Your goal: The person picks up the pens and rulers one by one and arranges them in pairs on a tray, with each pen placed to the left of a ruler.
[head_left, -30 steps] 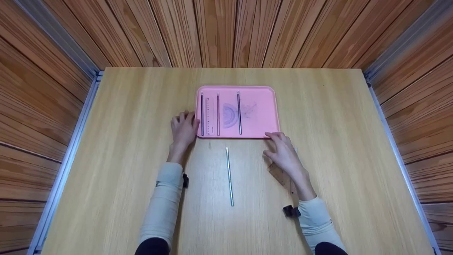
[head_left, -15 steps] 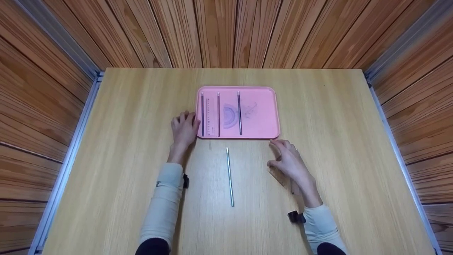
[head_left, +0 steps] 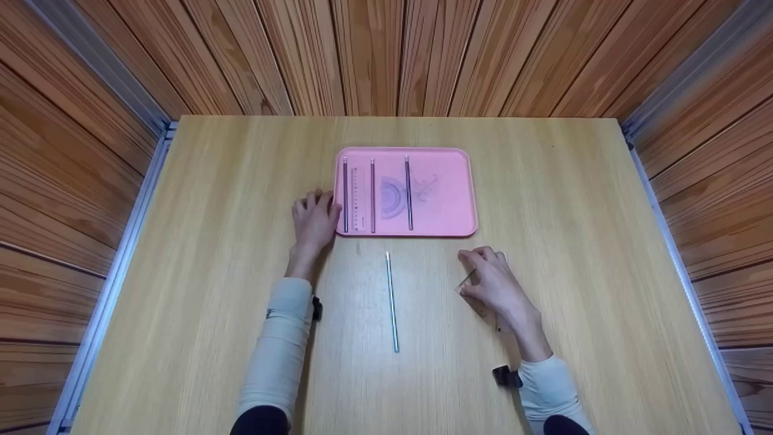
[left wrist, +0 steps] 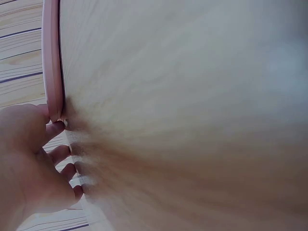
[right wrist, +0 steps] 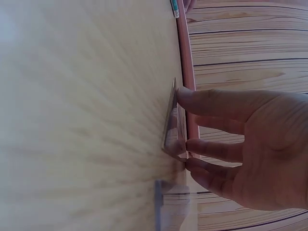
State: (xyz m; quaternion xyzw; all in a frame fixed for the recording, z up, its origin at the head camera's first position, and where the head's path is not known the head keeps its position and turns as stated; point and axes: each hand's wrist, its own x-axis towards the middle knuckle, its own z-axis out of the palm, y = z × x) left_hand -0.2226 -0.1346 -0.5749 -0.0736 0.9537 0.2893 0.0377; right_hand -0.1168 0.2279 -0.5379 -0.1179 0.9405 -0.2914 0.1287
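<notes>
My left hand (head_left: 314,223) holds the left edge of a pink tray (head_left: 447,211), thumb at the rim and fingertips down on the table. In the tray lie three dark pencils (head_left: 409,193), a clear ruler (head_left: 359,199) and a clear protractor (head_left: 394,198). Right of centre, in front of the tray, my right hand (head_left: 495,281) pinches a clear triangular set square (right wrist: 172,120) between thumb and fingertips. The set square is tilted, one edge raised, and partly hidden by the hand in the head view. Another clear, straight-edged piece (right wrist: 166,207) lies close to the fingers.
A greenish pencil (head_left: 392,302) lies on the wooden table (head_left: 241,169) between my forearms. Faint clear pieces with dark marks (head_left: 426,188) sit in the tray right of the pencils. Wood-panelled walls (head_left: 374,54) stand behind and at both sides.
My right hand has drawn back from the tray's front right corner towards me, and its thumb and fingers have closed on the set square. The left hand has stayed at the tray.
</notes>
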